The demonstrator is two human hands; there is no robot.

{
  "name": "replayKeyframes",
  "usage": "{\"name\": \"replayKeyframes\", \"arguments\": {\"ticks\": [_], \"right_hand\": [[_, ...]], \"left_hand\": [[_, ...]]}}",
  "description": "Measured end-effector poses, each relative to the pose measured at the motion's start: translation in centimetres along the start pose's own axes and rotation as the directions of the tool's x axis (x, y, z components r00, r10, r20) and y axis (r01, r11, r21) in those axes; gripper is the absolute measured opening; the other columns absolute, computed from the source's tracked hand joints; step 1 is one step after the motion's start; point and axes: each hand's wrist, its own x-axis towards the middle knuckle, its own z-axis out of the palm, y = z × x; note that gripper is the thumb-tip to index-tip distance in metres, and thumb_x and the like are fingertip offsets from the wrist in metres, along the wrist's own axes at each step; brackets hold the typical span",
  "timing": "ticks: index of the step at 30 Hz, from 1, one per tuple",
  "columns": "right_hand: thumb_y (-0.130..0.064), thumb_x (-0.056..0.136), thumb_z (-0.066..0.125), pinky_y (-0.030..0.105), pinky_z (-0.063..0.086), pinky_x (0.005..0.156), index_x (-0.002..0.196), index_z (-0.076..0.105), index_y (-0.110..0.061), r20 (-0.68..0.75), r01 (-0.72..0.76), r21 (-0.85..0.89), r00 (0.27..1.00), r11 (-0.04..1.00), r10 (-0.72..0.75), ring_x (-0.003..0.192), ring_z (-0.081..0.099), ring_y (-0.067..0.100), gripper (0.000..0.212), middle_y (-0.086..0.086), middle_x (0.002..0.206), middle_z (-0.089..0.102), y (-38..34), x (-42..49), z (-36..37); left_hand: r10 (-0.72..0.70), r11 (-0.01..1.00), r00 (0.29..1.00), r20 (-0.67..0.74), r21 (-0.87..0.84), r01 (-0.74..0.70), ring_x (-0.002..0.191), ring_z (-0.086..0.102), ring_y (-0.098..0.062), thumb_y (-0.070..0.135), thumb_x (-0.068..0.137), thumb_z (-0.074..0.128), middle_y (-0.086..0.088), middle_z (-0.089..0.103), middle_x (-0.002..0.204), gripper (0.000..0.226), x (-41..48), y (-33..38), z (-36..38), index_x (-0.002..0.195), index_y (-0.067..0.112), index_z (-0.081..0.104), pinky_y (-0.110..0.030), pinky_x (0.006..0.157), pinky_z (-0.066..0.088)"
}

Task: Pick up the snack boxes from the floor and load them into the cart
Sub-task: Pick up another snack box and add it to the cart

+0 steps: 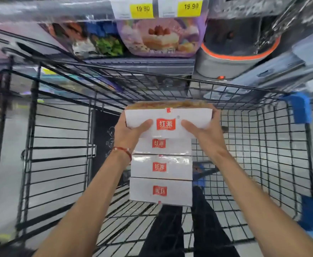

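I hold a white snack box [167, 115] with a red logo above the black wire cart [263, 145]. My left hand [129, 132] grips its left end, thumb on the near face. My right hand [203, 129] grips its right end the same way. Below it, three more white snack boxes [161, 168] with red logos lie side by side in a row on the cart's floor, and the held box hovers over the farthest of them.
The cart's wire walls rise on the left, far and right sides, with blue corner guards [300, 106] on the right. Beyond it a store shelf [142, 64] carries packaged goods and yellow price tags [141, 9]. Grey floor shows through the mesh.
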Motion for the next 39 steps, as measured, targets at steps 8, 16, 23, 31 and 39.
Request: {"name": "replayKeyframes", "arguments": {"ticks": [8,16,23,31,39], "right_hand": [[-0.029,0.083,0.087,0.031,0.056,0.097,0.143,0.037,-0.020,-0.031,-0.074,-0.050,0.997,0.996,0.072,0.105,0.068,0.004,0.079,-0.012,0.116,0.068,5.4,4.4,2.6],[-0.031,0.083,0.086,0.032,0.056,0.099,0.126,0.030,-0.019,-0.060,-0.175,-0.178,0.984,0.968,0.167,0.118,0.060,0.019,0.072,0.008,0.134,0.052,9.1,8.2,3.9],[-0.031,0.093,0.076,0.038,0.056,0.102,0.152,0.027,-0.017,-0.067,-0.109,-0.153,0.993,0.982,0.100,0.122,0.061,0.016,0.078,0.003,0.140,0.055,11.1,6.8,5.3],[-0.029,0.104,0.059,0.033,0.053,0.104,0.153,0.038,-0.031,0.098,-0.186,-0.157,0.974,0.970,0.203,0.116,0.064,0.008,0.053,-0.013,0.128,0.064,8.7,4.2,3.7],[-0.021,0.107,0.056,0.027,0.047,0.105,0.124,0.067,-0.030,-0.108,-0.184,-0.002,0.977,0.983,0.183,0.116,0.059,0.003,0.022,-0.018,0.123,0.065,6.6,-5.1,-0.6]], "left_hand": [[-0.030,0.986,0.999,-0.039,0.165,0.036,0.099,0.067,-0.010,0.032,0.079,0.083,0.005,0.069,0.116,0.059,6.5,-5.3,0.8,0.130,0.021,0.055,-0.019,0.071,0.057],[-0.092,0.963,0.986,-0.139,0.240,0.124,0.114,0.060,-0.023,0.037,0.081,0.081,-0.001,0.061,0.126,0.073,9.8,-8.1,2.8,0.141,0.020,0.044,-0.043,0.100,0.052],[-0.089,0.949,0.982,-0.169,0.285,0.135,0.122,0.056,-0.025,0.038,0.085,0.076,-0.006,0.057,0.135,0.075,9.5,-8.9,2.3,0.147,0.020,0.039,-0.032,0.097,0.046],[-0.056,0.943,0.978,-0.202,0.311,0.118,0.109,0.062,-0.018,0.014,0.090,0.067,-0.003,0.065,0.125,0.049,7.3,-10.5,1.2,0.136,0.016,0.050,-0.023,0.089,0.049],[-0.065,0.967,0.981,-0.185,0.233,0.108,0.133,0.049,-0.023,0.008,0.093,0.064,-0.007,0.049,0.147,0.052,0.5,-10.0,1.3,0.142,0.017,0.048,-0.037,0.108,0.043]]}}
